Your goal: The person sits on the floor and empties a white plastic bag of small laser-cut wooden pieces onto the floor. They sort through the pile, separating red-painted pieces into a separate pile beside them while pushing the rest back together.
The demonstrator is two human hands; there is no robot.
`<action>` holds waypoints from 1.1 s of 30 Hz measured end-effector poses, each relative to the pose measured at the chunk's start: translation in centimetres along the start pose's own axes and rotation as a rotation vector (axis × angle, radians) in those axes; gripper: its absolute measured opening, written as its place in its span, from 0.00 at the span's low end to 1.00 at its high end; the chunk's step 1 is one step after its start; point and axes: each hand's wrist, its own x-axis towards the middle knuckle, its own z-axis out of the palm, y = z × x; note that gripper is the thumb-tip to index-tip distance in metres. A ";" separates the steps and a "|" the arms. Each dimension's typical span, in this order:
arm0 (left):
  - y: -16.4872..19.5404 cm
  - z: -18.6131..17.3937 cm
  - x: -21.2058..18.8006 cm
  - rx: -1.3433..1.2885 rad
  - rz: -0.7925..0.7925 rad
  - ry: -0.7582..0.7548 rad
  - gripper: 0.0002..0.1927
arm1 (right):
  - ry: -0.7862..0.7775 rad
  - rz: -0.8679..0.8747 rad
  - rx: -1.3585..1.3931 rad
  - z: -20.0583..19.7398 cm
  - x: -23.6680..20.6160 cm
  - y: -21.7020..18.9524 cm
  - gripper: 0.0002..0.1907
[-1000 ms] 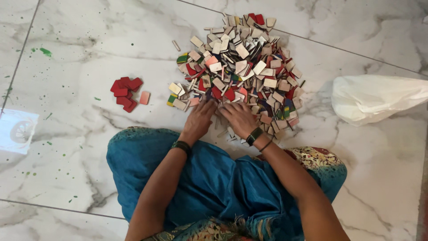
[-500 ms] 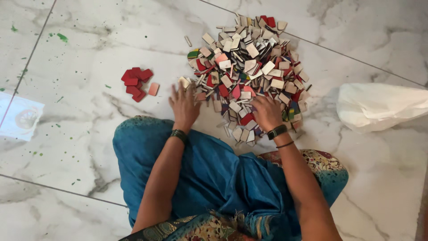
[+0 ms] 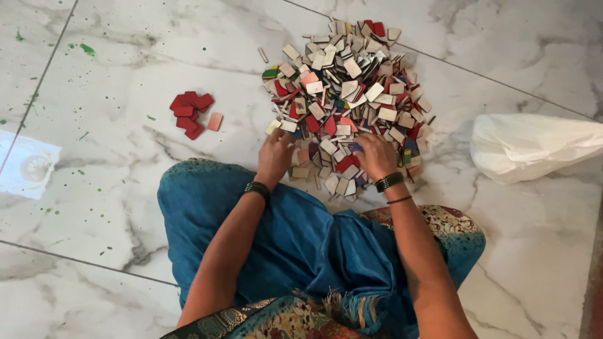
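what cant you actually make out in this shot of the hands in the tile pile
- Head view: fingertips of the left hand and right hand are buried among the pile of small tiles, so any grip is hidden.
- Contents of the white bag: hidden by its opaque plastic.
- Lower layers of the pile: covered by the top tiles.
- Small red stack: tile count too small to tell.

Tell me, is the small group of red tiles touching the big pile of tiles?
Apart. The head view shows the small group of red tiles lying left of the big pile, with bare marble floor plainly visible between them.
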 end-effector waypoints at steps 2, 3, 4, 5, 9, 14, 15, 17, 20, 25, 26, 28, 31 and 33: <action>0.6 0.3 -0.1 -0.011 0.064 -0.024 0.14 | -0.002 -0.016 0.001 -0.4 0.0 -0.6 0.16; 1.0 0.7 -0.4 0.008 0.135 -0.022 0.19 | -0.005 -0.027 0.000 -0.6 0.0 -1.0 0.16; 1.2 1.2 -0.6 0.027 0.207 -0.021 0.24 | -0.008 -0.037 0.000 -0.8 0.0 -1.4 0.16; 1.4 1.7 -0.7 0.075 0.212 -0.037 0.22 | 0.013 -0.052 0.019 -0.9 -0.2 -1.8 0.16; 1.5 3.7 -0.5 0.161 0.158 -0.014 0.10 | 0.028 -0.105 0.052 -0.8 -0.5 -3.6 0.13; 1.4 2.3 -0.1 -0.216 0.120 -0.008 0.10 | -0.009 -0.097 0.099 0.5 -1.4 -5.4 0.10; 1.7 1.8 0.0 -0.291 0.129 0.005 0.10 | -0.026 -0.086 0.093 0.7 -1.4 -5.4 0.10; 2.3 0.6 0.2 -0.352 0.176 -0.004 0.13 | -0.038 -0.070 0.093 0.8 -1.5 -5.1 0.10; 2.6 -0.9 0.1 -0.269 0.229 -0.012 0.20 | -0.036 -0.059 0.107 0.6 -1.6 -4.1 0.11; 0.6 -2.3 -0.3 -0.009 -0.122 -0.132 0.22 | -0.072 0.001 0.121 0.6 -1.6 -3.7 0.10; 0.4 -1.9 -0.6 0.030 -0.130 -0.170 0.25 | -0.084 0.011 0.105 0.7 -1.6 -3.8 0.09; 0.0 -1.0 -0.9 0.111 -0.146 -0.240 0.31 | -0.104 0.026 0.074 0.8 -1.5 -4.1 0.09; -0.2 1.0 -0.9 0.184 -0.100 -0.283 0.28 | -0.087 -0.009 0.109 1.0 -1.4 -4.1 0.10; -1.0 1.6 -0.9 0.159 -0.112 -0.311 0.26 | -0.083 0.001 0.107 1.1 -1.4 -4.0 0.10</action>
